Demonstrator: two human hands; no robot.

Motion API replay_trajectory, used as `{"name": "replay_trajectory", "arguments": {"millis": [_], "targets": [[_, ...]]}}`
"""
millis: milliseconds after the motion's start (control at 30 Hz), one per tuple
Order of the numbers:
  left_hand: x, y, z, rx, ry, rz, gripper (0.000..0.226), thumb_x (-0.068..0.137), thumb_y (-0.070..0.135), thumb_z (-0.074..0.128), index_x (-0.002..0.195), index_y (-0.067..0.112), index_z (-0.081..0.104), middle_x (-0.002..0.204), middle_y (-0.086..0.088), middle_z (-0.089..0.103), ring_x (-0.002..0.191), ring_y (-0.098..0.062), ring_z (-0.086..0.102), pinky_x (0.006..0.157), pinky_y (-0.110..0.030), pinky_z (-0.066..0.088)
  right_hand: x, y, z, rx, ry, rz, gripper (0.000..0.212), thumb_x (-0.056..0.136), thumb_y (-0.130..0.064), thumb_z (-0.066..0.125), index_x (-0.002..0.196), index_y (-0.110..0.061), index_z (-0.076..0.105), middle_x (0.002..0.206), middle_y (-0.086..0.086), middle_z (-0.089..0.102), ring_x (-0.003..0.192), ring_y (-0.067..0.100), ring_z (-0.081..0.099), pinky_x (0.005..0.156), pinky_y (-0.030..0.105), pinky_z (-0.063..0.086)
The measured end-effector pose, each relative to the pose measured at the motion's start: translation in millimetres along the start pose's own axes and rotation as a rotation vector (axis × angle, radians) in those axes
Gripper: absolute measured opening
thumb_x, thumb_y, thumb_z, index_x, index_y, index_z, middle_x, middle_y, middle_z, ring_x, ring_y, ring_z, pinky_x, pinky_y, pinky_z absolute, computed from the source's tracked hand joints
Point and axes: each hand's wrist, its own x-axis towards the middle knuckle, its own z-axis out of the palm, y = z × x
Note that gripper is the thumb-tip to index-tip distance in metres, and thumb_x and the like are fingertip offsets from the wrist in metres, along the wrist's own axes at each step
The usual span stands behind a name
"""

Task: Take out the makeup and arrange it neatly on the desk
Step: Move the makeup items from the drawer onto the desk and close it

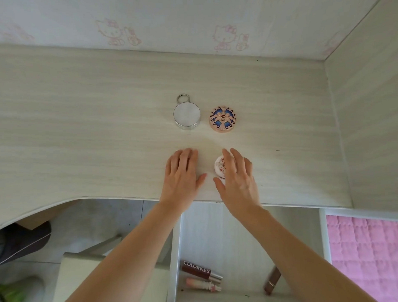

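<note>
**Makeup: third compact going down on the desk**

Makeup is split between two places in the head view. On the desk [80, 132], at centre frame, a silver round compact [187, 117] with a ring lies just beside a pink and blue patterned compact [222, 119]. Below them, a small white round compact [220, 167] sits under the right hand [236, 180]. At the bottom of the frame, the open drawer [218, 229] holds a dark Colorkey tube [198, 268], a pale pink tube [202, 284] and a brown lipstick [272, 281].

To do this step well, I judge the white compact should be nudged straight below the patterned one, starting a second row with the same spacing.

The right hand reaches in from the lower right, fingers straight and slightly spread, resting over the white compact (touching rather than gripping, as far as shows). The left hand [183, 174] lies flat on the desk to its left, fingers together and relaxed, holding nothing.
</note>
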Motion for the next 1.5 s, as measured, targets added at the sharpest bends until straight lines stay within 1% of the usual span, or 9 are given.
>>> {"name": "replay_trajectory", "arguments": {"millis": [67, 167, 300, 533, 800, 1067, 1233, 1400, 1500], "targets": [[-3.8, -2.4, -1.3, 0.011, 0.016, 0.026, 0.065, 0.096, 0.045, 0.043, 0.147, 0.006, 0.031, 0.151, -0.012, 0.034, 0.141, -0.032, 0.028, 0.115, -0.047, 0.024, -9.4, 3.0, -1.4, -0.056, 0.047, -0.059, 0.068, 0.087, -0.021, 0.064, 0.146, -0.013, 0.031, 0.151, 0.010, 0.030, 0.136, 0.032, 0.031, 0.101, 0.040, 0.046], [-18.2, -5.2, 0.0, 0.019, 0.073, 0.036, 0.059, 0.097, 0.037, 0.041, 0.145, 0.004, 0.035, 0.153, -0.013, 0.032, 0.143, -0.030, 0.026, 0.115, -0.049, 0.027, -20.7, 7.0, 2.4, -0.117, 0.093, -0.151, 0.064, 0.086, -0.010, 0.062, 0.145, -0.011, 0.036, 0.151, 0.013, 0.032, 0.140, 0.034, 0.030, 0.106, 0.042, 0.041], [-41.2, -6.5, 9.2, 0.004, 0.136, 0.057, 0.052, 0.098, 0.026, 0.033, 0.145, 0.004, 0.037, 0.153, -0.011, 0.033, 0.143, -0.027, 0.028, 0.114, -0.046, 0.031, -25.5, 10.6, 8.5, -0.137, 0.081, -0.179, 0.072, 0.080, 0.002, 0.065, 0.146, -0.011, 0.036, 0.153, 0.015, 0.029, 0.141, 0.035, 0.028, 0.107, 0.041, 0.039], [-36.9, -5.1, 15.2, -0.062, 0.170, 0.077, 0.050, 0.093, 0.010, 0.051, 0.141, 0.001, 0.042, 0.150, -0.014, 0.038, 0.140, -0.029, 0.033, 0.107, -0.045, 0.040, -19.6, 7.5, 7.4, -0.119, 0.025, -0.159, 0.089, 0.067, 0.020, 0.058, 0.147, -0.011, 0.034, 0.154, 0.015, 0.027, 0.141, 0.038, 0.028, 0.102, 0.043, 0.045], [-3.3, -5.1, 6.0, -0.084, 0.116, 0.032, 0.052, 0.093, 0.009, 0.054, 0.143, 0.004, 0.040, 0.151, -0.010, 0.036, 0.142, -0.026, 0.030, 0.111, -0.043, 0.035, 11.8, -5.1, 4.1, -0.122, 0.009, -0.128, 0.081, 0.075, 0.014, 0.053, 0.148, -0.012, 0.031, 0.155, 0.014, 0.025, 0.141, 0.037, 0.028, 0.108, 0.043, 0.039], [19.0, -5.2, -1.3, -0.076, 0.049, -0.026, 0.055, 0.095, 0.017, 0.047, 0.147, 0.008, 0.033, 0.156, -0.005, 0.029, 0.146, -0.021, 0.019, 0.116, -0.041, 0.025, 33.3, -11.4, 3.2, -0.130, -0.017, -0.087, 0.079, 0.080, 0.005, 0.049, 0.151, -0.013, 0.020, 0.158, 0.012, 0.012, 0.144, 0.035, 0.014, 0.111, 0.040, 0.032], [20.3, -5.8, -5.0, -0.075, 0.039, -0.020, 0.059, 0.093, 0.017, 0.048, 0.148, 0.009, 0.029, 0.157, -0.005, 0.025, 0.147, -0.022, 0.014, 0.117, -0.040, 0.021, 34.8, -11.5, 1.1, -0.135, -0.046, -0.090, 0.080, 0.082, 0.001, 0.049, 0.151, -0.015, 0.012, 0.159, 0.009, 0.004, 0.145, 0.034, 0.008, 0.109, 0.038, 0.036], [12.6, -6.8, -10.2, -0.076, 0.058, -0.007, 0.062, 0.093, 0.017, 0.049, 0.150, 0.010, 0.025, 0.158, -0.004, 0.022, 0.148, -0.021, 0.011, 0.118, -0.039, 0.021, 25.6, -8.7, -6.2, -0.119, -0.011, -0.100, 0.076, 0.085, -0.002, 0.050, 0.151, -0.011, 0.014, 0.159, 0.009, 0.009, 0.146, 0.034, 0.009, 0.109, 0.037, 0.037], [0.0, -5.5, -12.5, -0.097, 0.103, 0.037, 0.057, 0.091, 0.013, 0.051, 0.146, 0.007, 0.035, 0.155, -0.005, 0.030, 0.146, -0.023, 0.019, 0.116, -0.039, 0.026, 12.2, -3.8, -10.4, -0.109, 0.013, -0.093, 0.071, 0.088, -0.005, 0.049, 0.151, -0.007, 0.017, 0.158, 0.009, 0.014, 0.146, 0.033, 0.012, 0.111, 0.038, 0.034]]}}
